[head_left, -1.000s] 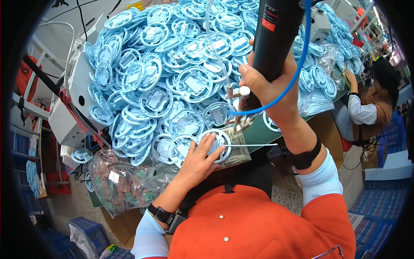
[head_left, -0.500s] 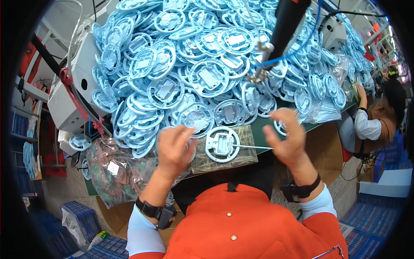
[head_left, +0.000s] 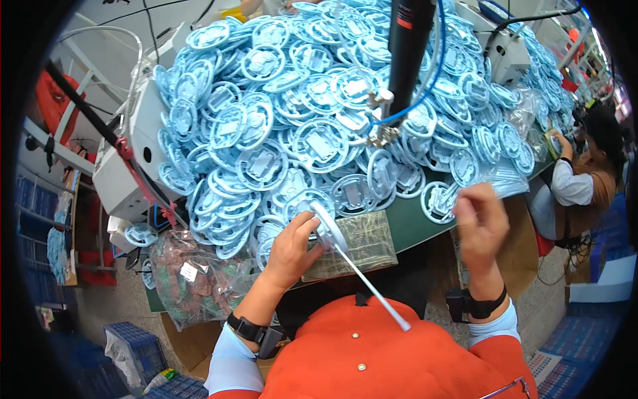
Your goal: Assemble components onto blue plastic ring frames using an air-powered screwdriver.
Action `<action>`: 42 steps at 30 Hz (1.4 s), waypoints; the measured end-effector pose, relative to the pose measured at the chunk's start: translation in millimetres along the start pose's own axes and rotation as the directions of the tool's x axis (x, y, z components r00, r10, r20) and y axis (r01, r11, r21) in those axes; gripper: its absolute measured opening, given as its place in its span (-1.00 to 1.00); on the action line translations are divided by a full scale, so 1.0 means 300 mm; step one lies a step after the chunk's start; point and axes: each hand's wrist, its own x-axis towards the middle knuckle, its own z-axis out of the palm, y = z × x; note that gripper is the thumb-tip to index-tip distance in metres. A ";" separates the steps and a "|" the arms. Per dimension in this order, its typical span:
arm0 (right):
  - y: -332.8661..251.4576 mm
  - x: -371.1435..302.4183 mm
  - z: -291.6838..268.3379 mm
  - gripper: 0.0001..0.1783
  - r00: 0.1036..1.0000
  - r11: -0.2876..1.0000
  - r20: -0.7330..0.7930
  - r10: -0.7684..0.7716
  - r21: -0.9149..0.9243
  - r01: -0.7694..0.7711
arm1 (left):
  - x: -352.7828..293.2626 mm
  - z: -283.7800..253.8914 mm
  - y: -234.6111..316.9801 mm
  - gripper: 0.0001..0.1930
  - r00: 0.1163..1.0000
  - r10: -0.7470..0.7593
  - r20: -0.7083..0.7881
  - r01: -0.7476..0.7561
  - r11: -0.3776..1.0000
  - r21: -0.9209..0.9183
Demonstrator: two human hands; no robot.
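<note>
My left hand [head_left: 290, 249] is closed on a light blue plastic ring-shaped part [head_left: 328, 227] by its left side. The part is tilted on edge above a tape-wrapped block [head_left: 365, 239]. From it a thin pale stick [head_left: 373, 288] slants down toward my orange-red apron. Off to the right, my right hand [head_left: 482, 223] is raised over the table's front edge, slightly blurred. Its fingers are loosely curled with the thumb apart, and I see nothing in them. Just left of that hand, another light blue ring part [head_left: 438, 203] lies on the green table [head_left: 417, 230].
A large heap of light blue ring parts [head_left: 319, 145] covers the table. A dark pole [head_left: 405, 63] with metal fittings and a blue hose stands over it. A clear bag of pieces [head_left: 199, 272] sits at left, pale sticks [head_left: 502, 176] at right. A co-worker [head_left: 588, 173] sits far right.
The ring part with its stick has gone from flat on the block to tilted up in my left hand, the stick swinging downward. My right hand has moved right, away from the stick.
</note>
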 end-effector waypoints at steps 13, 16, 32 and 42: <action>-0.084 -0.058 0.441 -0.70 0.711 0.983 0.689 -0.141 0.183 0.017 | -0.054 -0.058 0.085 -0.26 0.952 -0.254 -0.173 0.246 0.967 -0.068; -0.071 -0.036 0.396 -0.76 0.719 0.949 0.690 -0.086 0.277 -0.152 | -0.031 -0.066 0.120 -0.39 0.746 -0.664 0.058 0.446 0.432 -0.784; -0.027 -0.151 0.440 -0.62 0.636 0.848 0.652 -0.413 0.020 0.530 | -0.012 -0.087 0.163 -0.61 0.662 -0.671 0.333 0.354 -0.112 -0.929; -0.093 -0.195 0.474 -0.66 0.700 0.939 0.627 -0.342 0.190 0.288 | -0.174 -0.123 0.180 -0.27 0.823 -0.549 -0.144 0.542 0.836 -0.092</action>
